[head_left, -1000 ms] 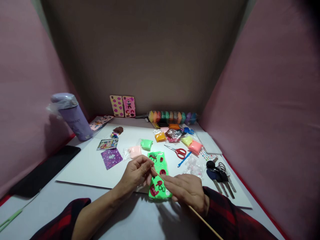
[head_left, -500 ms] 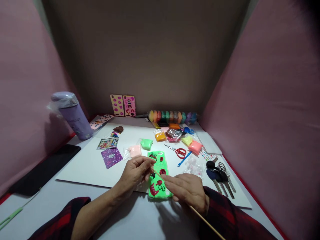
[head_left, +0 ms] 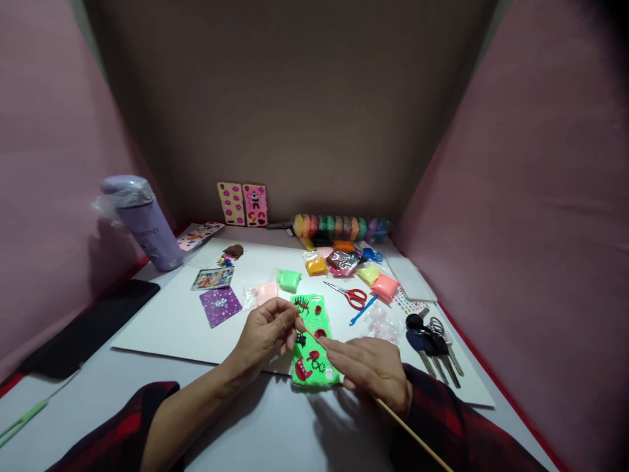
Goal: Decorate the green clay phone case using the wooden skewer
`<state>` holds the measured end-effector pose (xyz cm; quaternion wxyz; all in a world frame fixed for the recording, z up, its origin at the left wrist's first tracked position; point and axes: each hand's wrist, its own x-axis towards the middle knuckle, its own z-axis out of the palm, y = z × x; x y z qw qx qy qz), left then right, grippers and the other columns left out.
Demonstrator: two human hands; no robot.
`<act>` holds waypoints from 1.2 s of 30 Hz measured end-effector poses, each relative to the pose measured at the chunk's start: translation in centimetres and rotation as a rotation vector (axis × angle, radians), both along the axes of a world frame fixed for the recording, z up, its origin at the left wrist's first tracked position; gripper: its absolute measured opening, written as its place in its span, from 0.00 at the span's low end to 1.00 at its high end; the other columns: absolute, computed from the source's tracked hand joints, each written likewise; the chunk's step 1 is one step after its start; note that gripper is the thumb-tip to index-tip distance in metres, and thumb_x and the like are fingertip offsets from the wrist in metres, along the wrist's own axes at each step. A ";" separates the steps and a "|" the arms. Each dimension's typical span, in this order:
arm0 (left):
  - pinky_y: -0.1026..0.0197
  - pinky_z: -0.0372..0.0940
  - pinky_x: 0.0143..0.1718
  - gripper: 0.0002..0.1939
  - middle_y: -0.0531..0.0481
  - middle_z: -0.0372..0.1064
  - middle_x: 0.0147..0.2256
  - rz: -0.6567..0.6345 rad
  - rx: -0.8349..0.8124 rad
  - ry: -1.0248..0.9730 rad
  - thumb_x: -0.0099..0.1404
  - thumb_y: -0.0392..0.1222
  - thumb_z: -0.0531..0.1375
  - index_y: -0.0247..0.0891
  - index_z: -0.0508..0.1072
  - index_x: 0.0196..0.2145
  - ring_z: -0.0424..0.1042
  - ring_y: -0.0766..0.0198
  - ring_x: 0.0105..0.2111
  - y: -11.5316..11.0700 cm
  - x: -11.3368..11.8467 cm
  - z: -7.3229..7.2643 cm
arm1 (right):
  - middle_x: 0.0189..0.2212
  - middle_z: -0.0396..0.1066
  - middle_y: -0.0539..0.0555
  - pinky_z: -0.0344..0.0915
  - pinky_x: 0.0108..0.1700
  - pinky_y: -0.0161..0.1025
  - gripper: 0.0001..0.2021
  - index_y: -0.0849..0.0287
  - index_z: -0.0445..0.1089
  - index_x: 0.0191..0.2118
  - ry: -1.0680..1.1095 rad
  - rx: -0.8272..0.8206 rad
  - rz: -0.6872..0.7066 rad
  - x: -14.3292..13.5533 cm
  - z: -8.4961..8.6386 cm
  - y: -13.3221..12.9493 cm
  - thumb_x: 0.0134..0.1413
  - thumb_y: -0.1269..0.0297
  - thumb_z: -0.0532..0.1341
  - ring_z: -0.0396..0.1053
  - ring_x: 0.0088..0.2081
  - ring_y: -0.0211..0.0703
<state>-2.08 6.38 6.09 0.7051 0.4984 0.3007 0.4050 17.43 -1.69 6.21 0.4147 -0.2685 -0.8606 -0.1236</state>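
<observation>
A thin wooden stick (head_left: pixel 411 435) runs from the lower right, under my right hand (head_left: pixel 371 370), to my left hand. My right hand is closed on it, palm down, fingers held together and pointing left. The thumb and forefinger of my left hand (head_left: pixel 272 328) are pinched at the stick's tip; anything small between them is hidden. Beneath both hands lies a phone case (head_left: pixel 322 321) covered in bright green clay. Red and black shapes decorate it, including a red spider-like piece and a ring of black dots. My left fingers cover part of its left edge.
Red-handled scissors (head_left: pixel 351 296), a blue modelling tool (head_left: pixel 363 310) and keys (head_left: pixel 435 347) lie to the right. Clay packets (head_left: pixel 344 263) cluster behind. A purple tumbler (head_left: pixel 150 229) stands at left. Two decorated cases (head_left: pixel 243 204) lean against the back wall.
The view has shifted slightly. Both hands keep almost the same pose, with the stick's tip still at my left fingertips. The phone case stays in place on the table.
</observation>
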 end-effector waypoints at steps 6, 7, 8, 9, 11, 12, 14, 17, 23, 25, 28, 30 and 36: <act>0.70 0.56 0.15 0.14 0.49 0.72 0.24 -0.048 0.018 0.025 0.57 0.48 0.63 0.33 0.68 0.30 0.65 0.72 0.15 0.0 -0.2 -0.3 | 0.44 0.73 0.66 0.70 0.28 0.37 0.15 0.66 0.61 0.53 0.013 0.006 -0.006 -0.1 -0.3 0.2 0.63 0.67 0.51 0.75 0.36 0.42; 0.70 0.56 0.15 0.14 0.48 0.73 0.24 -0.054 0.017 0.036 0.56 0.48 0.64 0.33 0.69 0.30 0.65 0.71 0.16 0.0 -0.2 -0.3 | 0.45 0.73 0.66 0.70 0.28 0.37 0.15 0.66 0.61 0.53 0.012 0.014 -0.001 -0.1 -0.5 0.3 0.63 0.67 0.51 0.74 0.36 0.42; 0.70 0.56 0.16 0.15 0.48 0.72 0.24 -0.049 0.017 0.043 0.55 0.49 0.65 0.32 0.70 0.29 0.65 0.71 0.16 -0.1 -0.2 -0.2 | 0.45 0.73 0.66 0.70 0.28 0.38 0.15 0.66 0.61 0.53 0.007 0.018 0.004 -0.1 -0.5 0.3 0.63 0.67 0.51 0.74 0.36 0.43; 0.70 0.55 0.15 0.16 0.49 0.71 0.22 -0.035 0.017 0.048 0.54 0.49 0.66 0.32 0.71 0.29 0.63 0.72 0.15 -0.1 -0.2 -0.2 | 0.45 0.73 0.66 0.70 0.28 0.38 0.16 0.66 0.61 0.53 0.002 0.019 0.010 -0.1 -0.5 0.3 0.63 0.67 0.51 0.74 0.36 0.43; 0.71 0.51 0.14 0.17 0.53 0.65 0.17 0.003 0.025 0.063 0.52 0.50 0.67 0.31 0.73 0.27 0.59 0.75 0.14 -0.2 -0.2 -0.1 | 0.44 0.74 0.66 0.70 0.28 0.38 0.15 0.66 0.61 0.53 -0.004 0.007 0.015 0.0 -0.2 0.1 0.63 0.66 0.50 0.74 0.36 0.43; 0.72 0.48 0.14 0.18 0.55 0.62 0.14 0.023 0.030 0.077 0.51 0.50 0.67 0.30 0.73 0.26 0.56 0.76 0.13 -0.1 -0.2 0.0 | 0.43 0.74 0.66 0.70 0.28 0.38 0.15 0.66 0.61 0.52 -0.011 -0.004 0.017 0.0 0.0 0.0 0.63 0.66 0.50 0.74 0.36 0.43; 0.72 0.46 0.13 0.18 0.57 0.58 0.13 0.060 0.018 0.103 0.51 0.52 0.66 0.30 0.73 0.27 0.54 0.76 0.12 -0.1 -0.1 0.1 | 0.43 0.74 0.66 0.70 0.29 0.38 0.15 0.66 0.61 0.52 -0.019 -0.012 0.016 0.0 0.3 -0.1 0.64 0.65 0.49 0.74 0.36 0.42; 0.72 0.49 0.11 0.18 0.57 0.62 0.16 0.090 -0.041 0.074 0.51 0.52 0.66 0.33 0.71 0.30 0.57 0.75 0.12 -0.1 -0.1 0.1 | 0.43 0.74 0.66 0.70 0.28 0.38 0.15 0.66 0.62 0.52 0.010 0.013 0.007 0.0 0.1 -0.1 0.63 0.66 0.50 0.74 0.35 0.42; 0.72 0.54 0.13 0.17 0.54 0.67 0.20 0.034 -0.035 0.065 0.55 0.51 0.65 0.33 0.69 0.28 0.61 0.75 0.14 -0.4 0.0 0.2 | 0.45 0.73 0.66 0.69 0.27 0.38 0.16 0.67 0.62 0.53 0.018 0.004 0.008 -0.2 -0.6 0.3 0.61 0.68 0.53 0.74 0.34 0.43; 0.72 0.55 0.13 0.16 0.54 0.68 0.21 0.016 -0.054 0.065 0.54 0.49 0.65 0.32 0.70 0.31 0.62 0.75 0.14 -0.4 0.0 0.3 | 0.46 0.72 0.67 0.69 0.28 0.38 0.16 0.67 0.61 0.54 0.019 -0.003 0.004 -0.2 -0.4 0.2 0.61 0.69 0.53 0.74 0.35 0.43; 0.72 0.55 0.13 0.17 0.53 0.69 0.23 0.036 -0.065 0.050 0.52 0.47 0.67 0.32 0.71 0.32 0.62 0.75 0.15 -0.3 0.0 0.5 | 0.46 0.72 0.66 0.69 0.28 0.38 0.16 0.66 0.61 0.53 0.037 -0.013 0.002 -0.2 -0.1 -0.1 0.62 0.68 0.51 0.74 0.35 0.42; 0.73 0.54 0.12 0.16 0.52 0.70 0.23 0.062 -0.062 0.033 0.51 0.48 0.67 0.32 0.71 0.31 0.62 0.75 0.15 -0.2 -0.1 0.5 | 0.45 0.73 0.65 0.69 0.29 0.38 0.15 0.65 0.61 0.53 0.035 -0.014 -0.003 -0.1 0.0 -0.3 0.63 0.67 0.50 0.74 0.35 0.42; 0.72 0.54 0.11 0.15 0.55 0.67 0.19 0.012 -0.073 0.061 0.50 0.47 0.68 0.32 0.71 0.29 0.61 0.75 0.13 -0.4 0.0 0.8 | 0.45 0.73 0.65 0.68 0.27 0.37 0.16 0.65 0.60 0.54 0.026 -0.008 0.008 -0.2 -0.2 -0.1 0.63 0.68 0.50 0.73 0.33 0.41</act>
